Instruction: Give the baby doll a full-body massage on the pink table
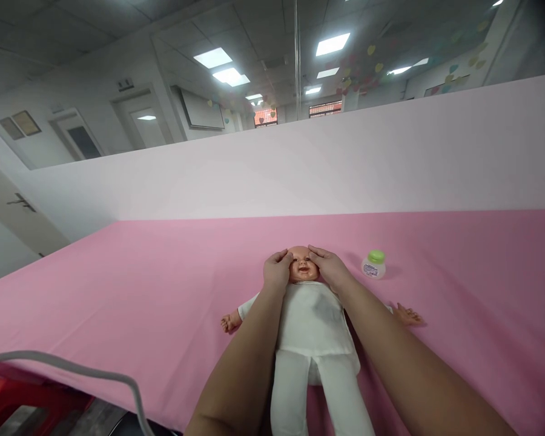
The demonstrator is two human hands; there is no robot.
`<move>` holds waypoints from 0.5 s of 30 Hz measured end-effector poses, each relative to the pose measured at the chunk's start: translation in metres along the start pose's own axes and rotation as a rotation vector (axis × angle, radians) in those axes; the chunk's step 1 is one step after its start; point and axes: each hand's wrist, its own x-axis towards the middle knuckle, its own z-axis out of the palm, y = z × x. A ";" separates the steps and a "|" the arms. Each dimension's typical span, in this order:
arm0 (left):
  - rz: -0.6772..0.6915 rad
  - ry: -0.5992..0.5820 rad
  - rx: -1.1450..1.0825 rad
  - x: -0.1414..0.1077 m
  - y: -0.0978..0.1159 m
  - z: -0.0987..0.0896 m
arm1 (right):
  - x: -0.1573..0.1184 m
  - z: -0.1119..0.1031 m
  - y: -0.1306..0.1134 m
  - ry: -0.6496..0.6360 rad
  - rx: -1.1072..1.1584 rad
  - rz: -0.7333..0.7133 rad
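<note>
A baby doll (318, 321) in a white top and white trousers lies face up on the pink sheet (163, 290), its arms spread to both sides. My left hand (277, 270) is against the left side of the doll's head (303, 270), with its thumb by the doll's eye. On the other side of the head, my right hand (329, 265) rests with its thumb near the other eye. Both hands hold the head between them, their fingers partly hidden beside it.
A small jar (373, 266) with a green lid stands right of the doll's head. Behind the sheet runs a low white wall (300, 169) with glass above. A grey cable (63, 363) and a red stool (31, 396) are at the lower left.
</note>
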 end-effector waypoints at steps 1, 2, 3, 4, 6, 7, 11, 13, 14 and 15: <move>0.004 0.000 -0.003 0.000 0.000 0.000 | -0.001 -0.001 -0.001 -0.005 0.009 0.007; 0.006 0.002 -0.003 -0.001 0.001 0.000 | -0.002 -0.001 -0.001 -0.008 0.015 0.013; 0.009 0.003 -0.001 -0.002 0.001 0.000 | -0.002 -0.002 -0.002 -0.012 0.018 0.018; 0.011 0.006 0.002 -0.002 0.002 0.000 | -0.003 -0.002 -0.002 -0.015 0.020 0.021; 0.017 0.002 0.012 -0.004 0.004 0.000 | -0.003 -0.004 -0.003 -0.024 0.020 0.019; 0.019 -0.004 0.019 -0.006 0.005 0.001 | -0.003 -0.004 -0.003 -0.028 0.017 0.014; 0.043 -0.016 0.080 -0.009 0.008 0.001 | -0.002 -0.005 -0.002 -0.026 -0.019 -0.024; 0.052 -0.001 0.126 -0.009 0.009 0.001 | -0.001 -0.004 -0.002 -0.012 -0.046 -0.045; 0.051 0.004 0.142 -0.008 0.009 0.002 | -0.001 -0.003 -0.002 -0.004 -0.054 -0.051; 0.047 0.007 0.151 -0.007 0.009 0.002 | -0.001 -0.003 -0.002 0.004 -0.058 -0.054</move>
